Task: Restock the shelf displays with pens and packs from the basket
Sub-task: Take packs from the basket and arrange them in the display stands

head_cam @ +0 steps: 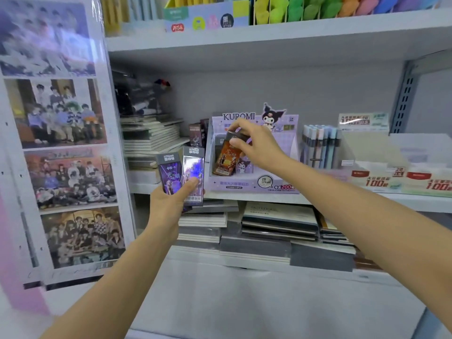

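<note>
My left hand (168,204) holds two shiny purple packs (182,174) fanned upright in front of the middle shelf's left part. My right hand (254,145) pinches the dark top of an orange pack (225,159) and holds it tilted inside the lilac Kuromi display box (254,185) on the middle shelf. A grey pack stands behind it in the box. Two dark packs (198,134) stand just left of the box. The basket is out of sight.
Blue and grey pens (320,146) stand in a holder right of the Kuromi box, beside white refill boxes (401,177). Stacked notebooks (151,138) fill the shelf's left end and the shelf below (269,228). A photo poster panel (61,143) closes off the left side.
</note>
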A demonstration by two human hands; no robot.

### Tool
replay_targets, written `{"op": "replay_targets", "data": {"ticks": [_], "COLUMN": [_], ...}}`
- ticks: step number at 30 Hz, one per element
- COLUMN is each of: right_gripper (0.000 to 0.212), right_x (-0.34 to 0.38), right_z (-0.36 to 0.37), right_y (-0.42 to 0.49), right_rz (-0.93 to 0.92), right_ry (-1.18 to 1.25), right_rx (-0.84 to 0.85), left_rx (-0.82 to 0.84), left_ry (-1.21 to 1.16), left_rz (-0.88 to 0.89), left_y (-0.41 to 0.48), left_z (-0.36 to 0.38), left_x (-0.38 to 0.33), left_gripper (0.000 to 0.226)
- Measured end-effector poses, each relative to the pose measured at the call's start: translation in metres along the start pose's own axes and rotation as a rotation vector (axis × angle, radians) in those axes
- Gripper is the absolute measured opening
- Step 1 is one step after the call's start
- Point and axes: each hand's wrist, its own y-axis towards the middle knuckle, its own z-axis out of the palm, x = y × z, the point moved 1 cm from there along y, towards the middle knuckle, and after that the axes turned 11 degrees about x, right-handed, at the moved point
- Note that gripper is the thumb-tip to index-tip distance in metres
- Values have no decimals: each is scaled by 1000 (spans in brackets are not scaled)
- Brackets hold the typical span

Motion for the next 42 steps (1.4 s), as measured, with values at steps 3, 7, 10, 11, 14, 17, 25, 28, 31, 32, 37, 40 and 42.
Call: {"op": "replay_targets", "data": {"ticks": [3, 7, 10, 11, 14, 17, 25, 28, 31, 32, 37, 40, 42], "right_gripper": [14, 17, 21, 22, 25, 27, 25, 28, 29, 29, 39, 32, 24], "right_x": [3, 11, 12, 11, 6, 1, -14, -14, -6, -3, 4, -3, -7], "right_z": [-2, 4, 7, 8, 13, 18, 31, 27, 19, 18, 24, 23, 14], "right_y": [8, 24, 32, 31, 27, 24, 10, 8, -2, -8, -42, -57, -62], "right_rz": [-17, -1, 22, 27, 7, -21, -97, -89, -88, -72, 121, 192, 218], "right_ry": [-83, -148, -214, -222, -197, -179, -303, -274, -64, 56, 425, 550, 622], "right_rx": [55, 140, 171, 167, 116, 21, -95, -64, -123, -142, 67, 134, 106], "left_rx": [13, 21, 26, 28, 32, 39, 84, 101, 134, 147, 206, 253, 278], "left_ry": [-4, -21, -31, -34, -40, -41, -11, -3, 4, 6, 39, 64, 22], "left_rz": [-2, 0, -1, -3, -9, -15, 1, -11, -18, -16, -34, -47, -56], "left_y": [0, 2, 2, 2, 3, 3, -1, -3, -6, -7, -11, -15, -15], "left_z": [-2, -1, -2, -3, -4, 0, 12, 14, 17, 18, 32, 42, 46], "left_x": [4, 7, 6, 5, 6, 7, 4, 3, 3, 3, 7, 10, 12], "left_gripper": [24, 23, 28, 30, 31, 30, 50, 54, 53, 52, 51, 60, 54]}}
